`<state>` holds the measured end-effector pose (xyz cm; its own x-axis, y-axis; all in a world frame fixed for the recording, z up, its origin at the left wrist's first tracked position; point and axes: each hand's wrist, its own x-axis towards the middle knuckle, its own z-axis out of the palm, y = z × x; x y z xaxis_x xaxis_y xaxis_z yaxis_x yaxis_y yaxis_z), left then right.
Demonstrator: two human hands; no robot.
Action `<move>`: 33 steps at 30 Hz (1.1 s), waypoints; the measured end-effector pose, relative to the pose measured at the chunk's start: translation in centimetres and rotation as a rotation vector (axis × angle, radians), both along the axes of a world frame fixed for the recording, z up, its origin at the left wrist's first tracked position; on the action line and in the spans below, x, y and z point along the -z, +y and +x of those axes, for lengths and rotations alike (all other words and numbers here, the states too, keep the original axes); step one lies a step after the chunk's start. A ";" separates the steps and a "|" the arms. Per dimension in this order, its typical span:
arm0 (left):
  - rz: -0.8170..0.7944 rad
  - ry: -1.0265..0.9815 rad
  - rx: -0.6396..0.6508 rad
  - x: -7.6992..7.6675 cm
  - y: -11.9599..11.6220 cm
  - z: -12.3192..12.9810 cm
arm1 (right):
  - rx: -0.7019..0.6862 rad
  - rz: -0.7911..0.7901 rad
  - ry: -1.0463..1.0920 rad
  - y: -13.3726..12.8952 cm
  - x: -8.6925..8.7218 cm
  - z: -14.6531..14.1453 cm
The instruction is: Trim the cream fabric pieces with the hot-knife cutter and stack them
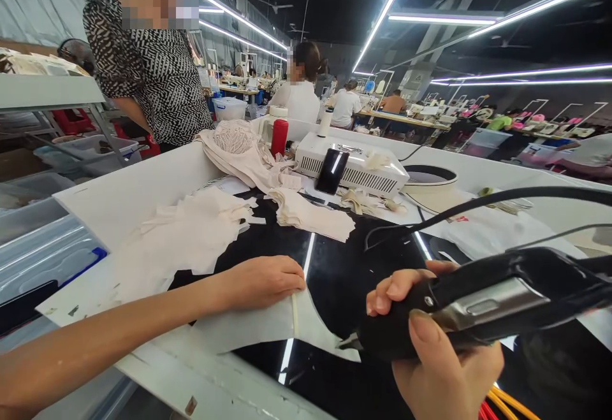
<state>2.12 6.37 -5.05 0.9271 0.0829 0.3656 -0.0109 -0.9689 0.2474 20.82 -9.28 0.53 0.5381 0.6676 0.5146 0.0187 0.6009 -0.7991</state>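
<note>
My left hand (268,280) rests on a pale fabric piece (258,327) laid over the black glossy work surface (339,280). Its fingers are closed at the piece's upper edge, where a narrow cream strip (295,318) runs down the cloth. My right hand (444,369) is wrapped around a black corded handheld power tool (497,302) with a silver side panel. The tool's small metal tip (351,341) points left, at the lower right corner of the fabric. Whether the tip touches the cloth I cannot tell.
Behind my hands lie pale cloth pieces (191,229) and a cream stack (310,213). A phone (332,171) leans on a vented white box (356,162), near a red thread spool (279,137). The tool's black cable (478,203) arches rightward. A person (153,76) stands at the left.
</note>
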 end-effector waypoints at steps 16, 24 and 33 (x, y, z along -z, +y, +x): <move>-0.073 -0.046 -0.012 0.1 -0.4 -0.9 | 0.109 -0.044 0.044 -0.4 -1.8 -0.6; -0.089 -0.066 -0.021 0.3 -0.7 -1.1 | 0.085 -0.005 0.063 2.1 -2.1 -0.7; -0.122 -0.082 -0.023 0.7 -0.6 -1.2 | 0.044 0.054 0.111 7.4 -1.2 -1.7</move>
<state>0.88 5.74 -5.76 0.8917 0.1525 0.4261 -0.0139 -0.9318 0.3627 19.09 -1.84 1.73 0.6218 0.6149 0.4851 -0.0403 0.6437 -0.7642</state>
